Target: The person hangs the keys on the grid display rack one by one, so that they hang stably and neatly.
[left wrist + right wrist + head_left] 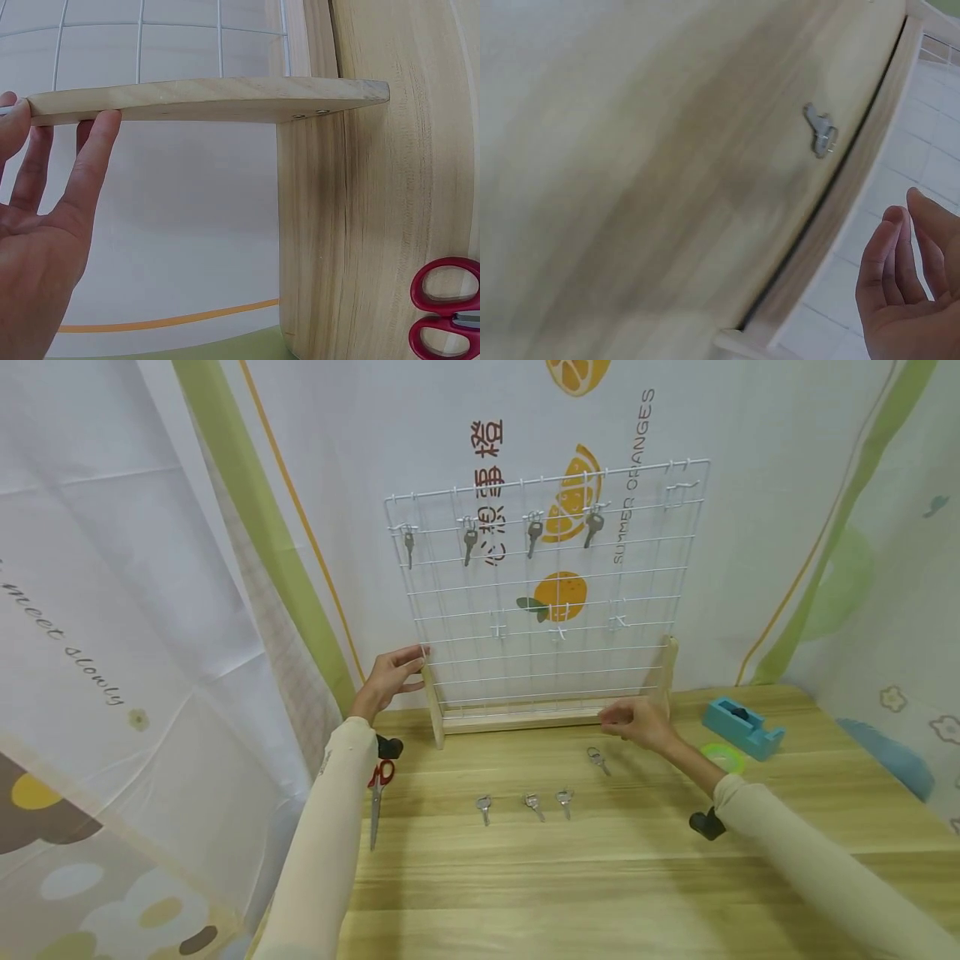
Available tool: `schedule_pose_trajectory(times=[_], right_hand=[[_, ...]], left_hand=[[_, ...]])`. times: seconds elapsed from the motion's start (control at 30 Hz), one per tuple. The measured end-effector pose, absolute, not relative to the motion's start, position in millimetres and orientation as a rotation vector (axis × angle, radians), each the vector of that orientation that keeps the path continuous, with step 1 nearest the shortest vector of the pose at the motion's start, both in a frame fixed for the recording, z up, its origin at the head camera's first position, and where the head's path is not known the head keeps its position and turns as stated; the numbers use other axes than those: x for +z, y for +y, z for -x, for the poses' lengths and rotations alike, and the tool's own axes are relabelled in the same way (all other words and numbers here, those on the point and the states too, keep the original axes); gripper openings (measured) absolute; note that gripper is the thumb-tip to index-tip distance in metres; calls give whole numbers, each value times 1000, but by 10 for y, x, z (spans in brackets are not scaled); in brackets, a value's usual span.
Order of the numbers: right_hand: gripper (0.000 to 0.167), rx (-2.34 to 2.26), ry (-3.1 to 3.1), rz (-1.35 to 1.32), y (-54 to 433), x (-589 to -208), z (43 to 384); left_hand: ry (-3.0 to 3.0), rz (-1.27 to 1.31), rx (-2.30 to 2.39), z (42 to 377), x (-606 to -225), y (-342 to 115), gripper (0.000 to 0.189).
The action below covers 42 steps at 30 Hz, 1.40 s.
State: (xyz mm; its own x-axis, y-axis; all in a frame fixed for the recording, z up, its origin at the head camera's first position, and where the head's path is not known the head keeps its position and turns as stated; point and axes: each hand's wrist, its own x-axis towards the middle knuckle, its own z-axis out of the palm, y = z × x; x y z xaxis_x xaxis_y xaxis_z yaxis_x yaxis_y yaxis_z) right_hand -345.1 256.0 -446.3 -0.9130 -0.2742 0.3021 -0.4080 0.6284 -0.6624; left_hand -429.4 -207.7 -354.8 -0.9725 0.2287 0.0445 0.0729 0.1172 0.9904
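A white wire grid rack (555, 652) stands on a wooden base at the back of the table. My left hand (392, 677) holds the rack's left wooden post (202, 101) near its upper end; in the left wrist view, thumb and fingertips touch it. My right hand (637, 722) hovers before the base's right part, fingers bent toward the thumb and nothing visible between them. Below it lies a key with a ring (597, 761), also in the right wrist view. Several more keys (484, 809) lie nearer the front. Several keys (535, 535) hang from hooks along the grid's upper part.
A bare hook (681, 489) sits at the grid's upper right, and white hooks (558, 632) sit lower down. Red-handled scissors (380, 785) lie at left. On the right are a blue tape dispenser (742, 727) and a green tape roll (724, 758). Printed curtains hang behind.
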Motion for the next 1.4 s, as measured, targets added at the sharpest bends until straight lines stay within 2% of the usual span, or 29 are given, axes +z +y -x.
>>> schedule_pose_trajectory(times=[0.87,1.4], right_hand=[[29,1117,-2818,-658,2500,-4960,3444],[29,1265,-2776,-542,2528,-5072,3414]], left_hand=[[2255,-294,1985,4306,-3561,-2083,48],[2262,-271,1984,4303,-3543,-2062,46]])
